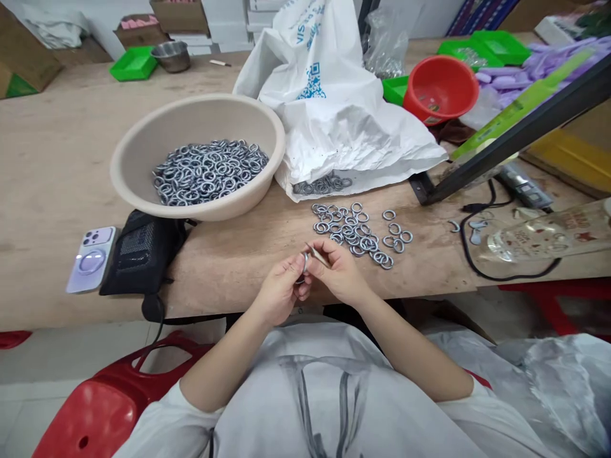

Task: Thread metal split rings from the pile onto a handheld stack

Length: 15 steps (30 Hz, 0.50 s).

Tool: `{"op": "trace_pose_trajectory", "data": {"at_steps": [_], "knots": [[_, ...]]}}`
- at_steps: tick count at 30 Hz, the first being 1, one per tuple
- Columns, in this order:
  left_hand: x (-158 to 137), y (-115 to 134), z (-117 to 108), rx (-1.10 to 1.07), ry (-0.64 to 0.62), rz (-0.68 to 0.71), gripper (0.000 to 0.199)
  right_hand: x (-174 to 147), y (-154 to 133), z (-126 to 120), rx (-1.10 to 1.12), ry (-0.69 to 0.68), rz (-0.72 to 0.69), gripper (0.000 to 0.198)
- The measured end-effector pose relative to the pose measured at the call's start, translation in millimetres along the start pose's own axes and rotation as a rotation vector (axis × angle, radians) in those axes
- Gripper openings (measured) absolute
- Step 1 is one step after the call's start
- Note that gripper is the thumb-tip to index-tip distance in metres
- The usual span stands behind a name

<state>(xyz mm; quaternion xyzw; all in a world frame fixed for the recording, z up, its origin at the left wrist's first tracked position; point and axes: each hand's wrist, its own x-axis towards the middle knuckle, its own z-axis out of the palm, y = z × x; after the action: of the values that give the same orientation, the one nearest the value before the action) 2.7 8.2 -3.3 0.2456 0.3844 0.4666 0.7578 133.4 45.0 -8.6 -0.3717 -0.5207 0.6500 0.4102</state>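
My left hand (280, 287) is closed, pinching a grey ring (304, 262) between thumb and fingers. Close against it, my right hand (342, 275) grips a small, thin blade-like tool (319, 256) whose tip meets the ring; the fingers partly hide both. Just beyond the hands lies a loose pile of grey rings (351, 224) on the wooden table (229, 254). More such rings fill the bottom of a beige basin (126, 159) at the left. A white sack (344, 133) lies behind the pile, with several rings in its open mouth.
A phone (92, 259) and a black pouch (138, 254) lie left. A black metal bar (506, 137) slants across the right, near a glass bottle (539, 238) and a cable. Behind stand a red bucket (442, 89) and green trays (133, 63). A red stool (90, 413) stands below.
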Motion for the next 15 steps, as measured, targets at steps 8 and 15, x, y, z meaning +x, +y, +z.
{"op": "trace_pose_trajectory", "data": {"at_steps": [8,15], "knots": [[-3.3,2.2,4.5,0.080,0.037,0.081,0.048,-6.4,-15.8,-17.2,-0.578,0.100,-0.256,0.039],[0.5,0.2,1.9,0.075,0.108,0.094,0.050,-24.5,-22.6,-12.5,-1.036,0.017,-0.513,0.040]]}}
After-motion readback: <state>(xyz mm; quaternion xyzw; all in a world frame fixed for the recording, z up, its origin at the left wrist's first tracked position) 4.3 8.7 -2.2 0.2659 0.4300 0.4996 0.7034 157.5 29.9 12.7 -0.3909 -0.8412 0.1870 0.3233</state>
